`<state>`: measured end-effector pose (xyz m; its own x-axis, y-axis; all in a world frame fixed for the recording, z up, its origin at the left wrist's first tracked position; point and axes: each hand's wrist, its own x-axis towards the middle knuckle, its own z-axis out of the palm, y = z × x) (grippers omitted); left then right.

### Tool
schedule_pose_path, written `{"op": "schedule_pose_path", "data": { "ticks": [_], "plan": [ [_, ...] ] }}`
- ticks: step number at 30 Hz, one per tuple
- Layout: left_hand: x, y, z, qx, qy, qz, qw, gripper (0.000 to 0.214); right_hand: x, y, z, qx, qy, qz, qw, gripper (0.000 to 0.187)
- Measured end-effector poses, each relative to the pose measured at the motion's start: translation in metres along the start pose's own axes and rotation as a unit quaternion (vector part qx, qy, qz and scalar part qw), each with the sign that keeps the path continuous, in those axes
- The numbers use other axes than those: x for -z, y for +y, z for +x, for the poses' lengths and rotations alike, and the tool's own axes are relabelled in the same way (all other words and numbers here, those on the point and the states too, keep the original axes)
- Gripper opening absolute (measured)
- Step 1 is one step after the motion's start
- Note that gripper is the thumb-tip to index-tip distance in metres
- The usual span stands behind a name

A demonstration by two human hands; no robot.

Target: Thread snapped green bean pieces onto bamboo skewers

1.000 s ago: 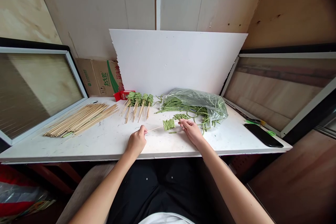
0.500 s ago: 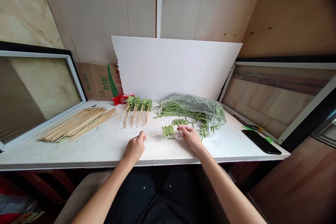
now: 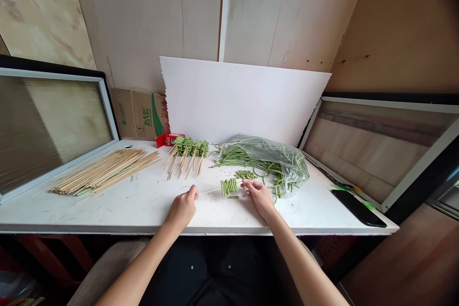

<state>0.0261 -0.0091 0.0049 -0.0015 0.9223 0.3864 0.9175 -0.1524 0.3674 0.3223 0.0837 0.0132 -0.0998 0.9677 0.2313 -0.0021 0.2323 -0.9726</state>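
Between my two hands a bamboo skewer (image 3: 210, 191) is held nearly level above the table, with several short green bean pieces (image 3: 228, 187) threaded side by side on it. My left hand (image 3: 182, 207) is closed around the skewer's left end. The fingers of my right hand (image 3: 257, 194) pinch at its right end, close to the threaded beans; whether they also hold a bean piece is hidden. One loose bean piece (image 3: 233, 197) lies just below the skewer. Behind my right hand is a small pile of cut bean pieces (image 3: 245, 174).
Long green beans (image 3: 244, 158) spill from a clear plastic bag (image 3: 265, 146). Finished bean skewers (image 3: 191, 146) lie by a red box (image 3: 165, 140). Bare skewers (image 3: 107, 169) are spread at left. A black phone (image 3: 358, 208) lies near the right edge; a white board (image 3: 244, 100) stands behind.
The view has tilted slightly, so the table sits a little lower in the picture. Both hands keep their hold on the skewer, and the row of beans looks much the same.
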Motion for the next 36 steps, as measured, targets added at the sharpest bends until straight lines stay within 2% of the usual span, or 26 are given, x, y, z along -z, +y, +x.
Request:
{"op": "schedule_pose_path", "data": {
  "ticks": [4,10,14,18,20,23,25,27,29,32,36],
  "plan": [
    [0.0,0.001,0.0,0.005,-0.01,-0.011,1.0,0.038,-0.001,-0.002,-0.002,0.0,-0.004,-0.003,1.0,0.043],
    [-0.001,0.002,0.0,-0.01,-0.003,-0.033,0.999,0.038,-0.007,-0.012,-0.01,0.013,-0.044,-0.024,0.999,0.04],
    [-0.002,0.001,0.001,0.002,0.004,-0.043,0.999,0.037,-0.009,-0.011,-0.008,0.006,-0.039,-0.021,0.999,0.041],
    [-0.001,-0.001,0.001,0.024,0.021,-0.049,0.998,0.038,-0.007,-0.014,-0.007,0.046,-0.022,-0.097,0.994,0.048],
    [0.0,-0.002,0.002,0.03,0.027,-0.053,0.998,0.037,-0.006,-0.017,-0.009,0.091,-0.037,-0.183,0.978,0.046],
    [0.0,-0.004,0.003,0.033,0.028,-0.055,0.998,0.034,-0.005,-0.023,-0.012,0.164,-0.107,-0.317,0.928,0.035],
    [-0.001,-0.005,0.003,0.035,0.019,-0.049,0.998,0.034,-0.006,-0.024,-0.015,0.19,-0.139,-0.366,0.9,0.03],
    [-0.001,-0.005,0.003,0.04,0.008,-0.043,0.998,0.034,-0.008,-0.022,-0.016,0.197,-0.144,-0.381,0.892,0.029],
    [-0.002,-0.006,0.004,0.049,0.004,-0.038,0.998,0.033,-0.009,-0.019,-0.015,0.2,-0.13,-0.368,0.899,0.029],
    [-0.002,-0.006,0.004,0.056,0.004,-0.039,0.998,0.031,-0.005,-0.012,-0.009,0.181,-0.067,-0.316,0.929,0.031],
    [-0.002,-0.005,0.005,0.053,-0.001,-0.044,0.998,0.032,0.004,-0.002,0.001,0.109,0.026,-0.194,0.975,0.051]
  ]
}}
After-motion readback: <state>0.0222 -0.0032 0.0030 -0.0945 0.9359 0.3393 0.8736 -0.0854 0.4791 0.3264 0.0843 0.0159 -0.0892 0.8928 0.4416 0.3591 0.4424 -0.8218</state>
